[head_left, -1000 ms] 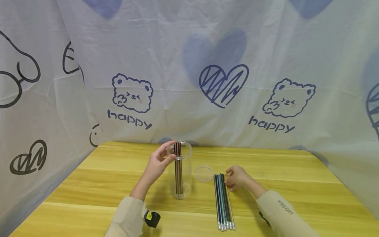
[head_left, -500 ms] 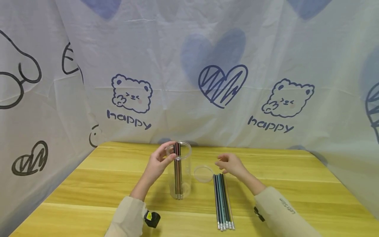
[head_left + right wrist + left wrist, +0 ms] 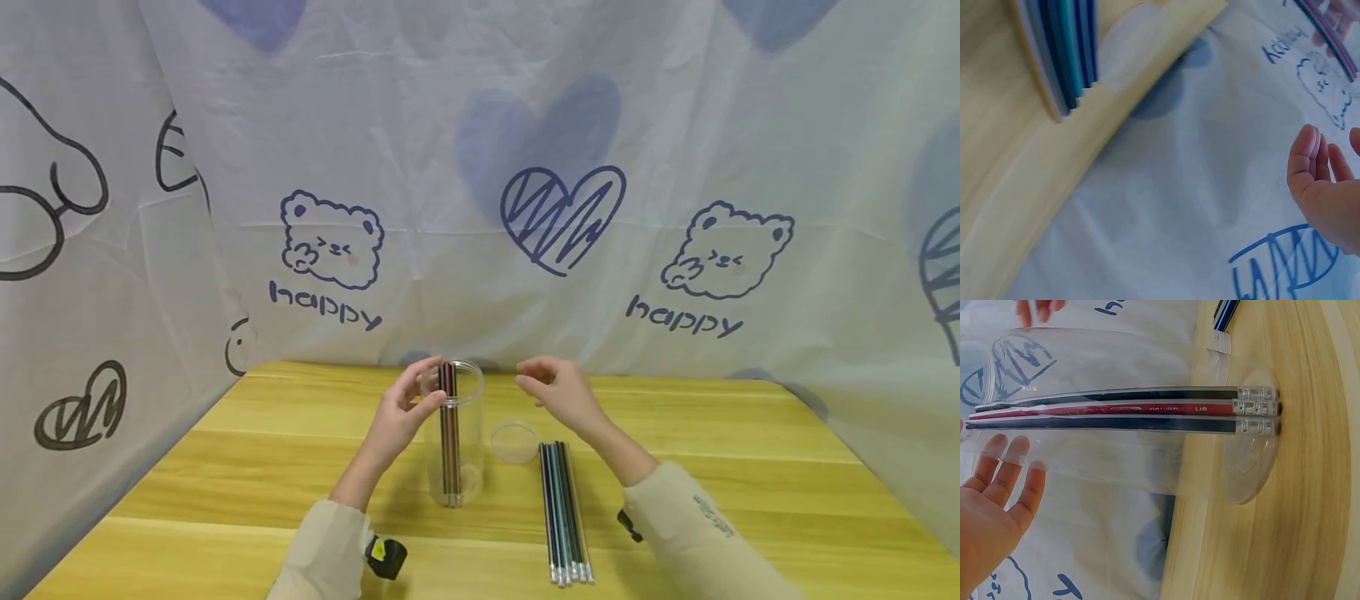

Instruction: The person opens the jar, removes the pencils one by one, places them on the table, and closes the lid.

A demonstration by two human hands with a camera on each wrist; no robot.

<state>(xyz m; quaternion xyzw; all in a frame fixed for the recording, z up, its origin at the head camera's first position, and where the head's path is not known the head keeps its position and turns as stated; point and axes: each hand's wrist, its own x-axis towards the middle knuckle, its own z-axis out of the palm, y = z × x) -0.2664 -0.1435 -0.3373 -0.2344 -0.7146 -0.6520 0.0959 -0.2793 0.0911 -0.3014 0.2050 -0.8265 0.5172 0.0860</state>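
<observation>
My left hand [image 3: 400, 414] holds a tall clear plastic jar [image 3: 468, 433] by its upper part, fingers behind the rim and thumb in front. Inside the upright jar stand three pencils [image 3: 1147, 409], two dark and one red, with their metal eraser ends at the bottom. In the head view my right hand [image 3: 564, 393] hovers in the air to the right of the jar's rim. Its bent fingers are seen from the right wrist, and nothing shows between them. Below it, a row of several pencils [image 3: 561, 508] lies on the table, eraser ends toward me.
A clear round lid [image 3: 515, 442] lies flat between the jar and the row of pencils. The wooden table [image 3: 247, 467] ends at the back against a white printed cloth [image 3: 442, 200].
My right hand has lifted from beside the pencil row and moved left and farther back, toward the jar. The left hand, the jar and the pencils have stayed in place.
</observation>
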